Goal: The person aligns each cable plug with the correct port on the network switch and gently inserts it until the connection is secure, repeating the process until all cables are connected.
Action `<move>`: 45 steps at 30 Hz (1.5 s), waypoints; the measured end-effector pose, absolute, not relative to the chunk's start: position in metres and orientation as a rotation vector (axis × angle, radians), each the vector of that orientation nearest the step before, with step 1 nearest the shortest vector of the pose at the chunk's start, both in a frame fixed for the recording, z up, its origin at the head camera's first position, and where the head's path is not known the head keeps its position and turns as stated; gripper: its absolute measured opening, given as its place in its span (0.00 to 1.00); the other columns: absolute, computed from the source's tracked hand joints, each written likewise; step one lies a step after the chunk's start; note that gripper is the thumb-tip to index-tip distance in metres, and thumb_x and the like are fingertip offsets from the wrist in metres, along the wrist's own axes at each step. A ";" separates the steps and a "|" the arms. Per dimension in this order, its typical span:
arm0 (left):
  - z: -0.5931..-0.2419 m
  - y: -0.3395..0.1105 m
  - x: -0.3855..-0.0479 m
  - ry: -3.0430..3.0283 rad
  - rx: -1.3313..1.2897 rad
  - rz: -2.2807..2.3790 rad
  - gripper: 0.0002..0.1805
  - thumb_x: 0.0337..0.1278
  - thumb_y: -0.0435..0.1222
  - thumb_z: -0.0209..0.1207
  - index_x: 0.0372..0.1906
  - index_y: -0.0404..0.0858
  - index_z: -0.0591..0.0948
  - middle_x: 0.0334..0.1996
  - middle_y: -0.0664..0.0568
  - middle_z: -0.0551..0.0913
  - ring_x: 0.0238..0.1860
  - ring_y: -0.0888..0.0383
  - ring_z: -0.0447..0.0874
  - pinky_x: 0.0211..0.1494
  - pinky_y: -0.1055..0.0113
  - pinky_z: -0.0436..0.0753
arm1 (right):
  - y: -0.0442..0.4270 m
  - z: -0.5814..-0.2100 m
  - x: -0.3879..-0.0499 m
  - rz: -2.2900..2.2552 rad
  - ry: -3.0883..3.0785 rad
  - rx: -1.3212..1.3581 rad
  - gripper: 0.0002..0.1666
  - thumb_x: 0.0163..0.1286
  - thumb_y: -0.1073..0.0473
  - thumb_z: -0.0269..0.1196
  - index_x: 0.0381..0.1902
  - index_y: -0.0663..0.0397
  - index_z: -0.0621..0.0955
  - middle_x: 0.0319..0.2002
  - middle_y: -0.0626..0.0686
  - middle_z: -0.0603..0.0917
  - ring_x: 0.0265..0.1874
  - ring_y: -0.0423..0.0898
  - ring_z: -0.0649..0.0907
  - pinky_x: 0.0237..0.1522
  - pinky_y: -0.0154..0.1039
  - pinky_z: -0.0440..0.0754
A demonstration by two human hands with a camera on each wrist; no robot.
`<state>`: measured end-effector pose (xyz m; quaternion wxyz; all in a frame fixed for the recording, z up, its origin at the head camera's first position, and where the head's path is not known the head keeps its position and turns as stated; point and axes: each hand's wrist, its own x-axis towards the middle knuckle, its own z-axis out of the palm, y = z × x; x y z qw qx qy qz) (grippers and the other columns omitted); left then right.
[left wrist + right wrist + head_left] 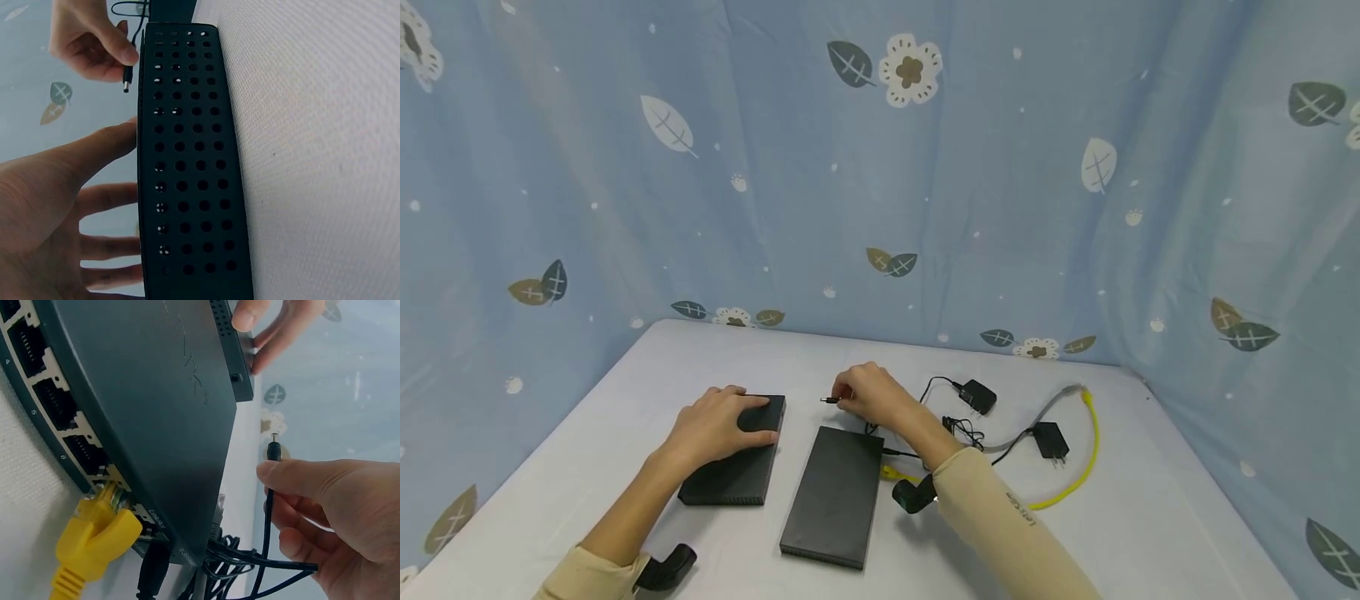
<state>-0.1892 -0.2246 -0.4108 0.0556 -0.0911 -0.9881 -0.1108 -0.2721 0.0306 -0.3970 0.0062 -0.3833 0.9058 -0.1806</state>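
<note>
Two flat black network switches lie side by side on a white-covered table. My left hand (715, 427) rests on top of the left switch (730, 479), its fingers spread fairly straight. The left wrist view shows that switch's perforated side (190, 162). Beyond the right switch (833, 500), my right hand (872, 393) pinches a black barrel power plug (274, 451) between thumb and fingers. The plug's metal tip points left towards the left switch, apart from it. Plugged into the right switch are a yellow network cable (94, 540) and a black power lead (153, 569).
On the right lie two black power adapters, one farther back (978, 397) and one nearer (1049, 440). Among them are a bundled black cord (964, 431), a grey cable (1051, 404) and the yellow cable's wide loop. A blue patterned curtain (820, 167) hangs behind the table.
</note>
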 end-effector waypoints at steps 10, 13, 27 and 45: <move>-0.406 -0.222 -0.194 -2.999 -0.288 -0.329 0.38 0.44 0.63 0.67 0.59 0.45 0.82 0.59 0.36 0.78 0.54 0.36 0.77 0.39 0.42 0.79 | 0.025 -0.396 -0.274 -0.552 2.851 -1.181 0.06 0.67 0.61 0.66 0.40 0.52 0.87 0.37 0.48 0.89 0.35 0.39 0.85 0.37 0.28 0.80; -0.405 -0.221 -0.197 -3.000 -0.294 -0.323 0.38 0.45 0.63 0.67 0.59 0.45 0.82 0.59 0.36 0.78 0.55 0.36 0.77 0.39 0.42 0.79 | 0.026 -0.397 -0.275 -0.553 2.859 -1.185 0.06 0.66 0.61 0.66 0.40 0.52 0.88 0.37 0.48 0.89 0.35 0.38 0.85 0.37 0.28 0.80; -0.410 -0.221 -0.192 -3.020 -0.282 -0.330 0.39 0.44 0.63 0.67 0.59 0.44 0.82 0.60 0.36 0.78 0.56 0.36 0.76 0.40 0.42 0.79 | 0.024 -0.408 -0.272 -0.543 2.848 -1.185 0.06 0.66 0.59 0.67 0.40 0.50 0.88 0.37 0.47 0.88 0.35 0.37 0.84 0.37 0.27 0.80; -0.411 -0.224 -0.192 -2.995 -0.294 -0.347 0.39 0.44 0.64 0.67 0.58 0.44 0.83 0.59 0.36 0.78 0.54 0.36 0.77 0.37 0.43 0.80 | 0.020 -0.406 -0.269 -0.556 2.835 -1.200 0.06 0.66 0.59 0.67 0.40 0.50 0.88 0.37 0.47 0.88 0.35 0.36 0.85 0.37 0.26 0.80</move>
